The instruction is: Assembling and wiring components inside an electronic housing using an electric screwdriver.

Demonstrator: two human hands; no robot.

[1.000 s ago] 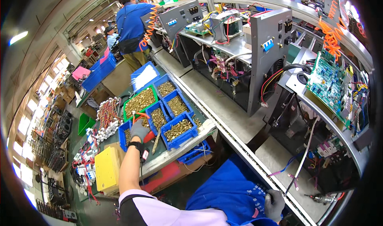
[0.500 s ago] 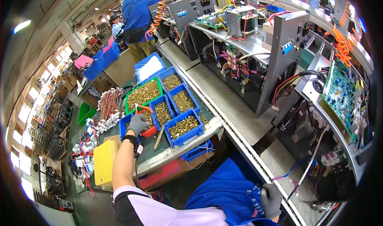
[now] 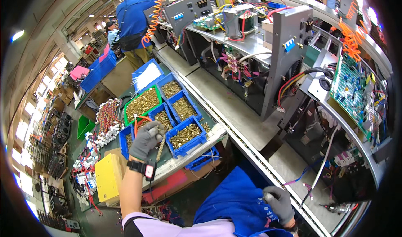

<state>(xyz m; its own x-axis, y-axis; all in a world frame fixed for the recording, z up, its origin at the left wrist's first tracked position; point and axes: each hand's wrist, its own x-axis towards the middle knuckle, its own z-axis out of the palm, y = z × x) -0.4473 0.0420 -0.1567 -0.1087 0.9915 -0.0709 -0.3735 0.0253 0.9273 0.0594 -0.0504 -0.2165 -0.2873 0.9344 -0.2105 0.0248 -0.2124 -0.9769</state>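
Observation:
My left hand [image 3: 146, 140], in a grey glove with a dark band at the wrist, hovers over the near bins of small brass fasteners. Its fingers curl together, and whatever they pinch is too small to make out. Just beyond it curves the orange handle [image 3: 143, 118] of a tool, partly hidden by the glove. A worn, slim stick [image 3: 161, 148] lies beside this hand, left of the front blue bin [image 3: 186, 147]. My right hand [image 3: 279, 203], gloved in grey too, rests curled against the blue apron [image 3: 226, 197]; its palm side is hidden.
A green bin [image 3: 159, 96] of brass pieces stands among several blue ones. Wire bundles with white connectors [image 3: 109, 126] and a yellow block [image 3: 107, 178] sit at left. Along the line on the right stand grey chassis [image 3: 279, 65] with wiring. A person in blue [image 3: 136, 21] works farther off.
My left hand has risen out of the small red bin and come nearer, its fingers now turned up and right. My right hand stays by the apron. The whole view has shifted slightly.

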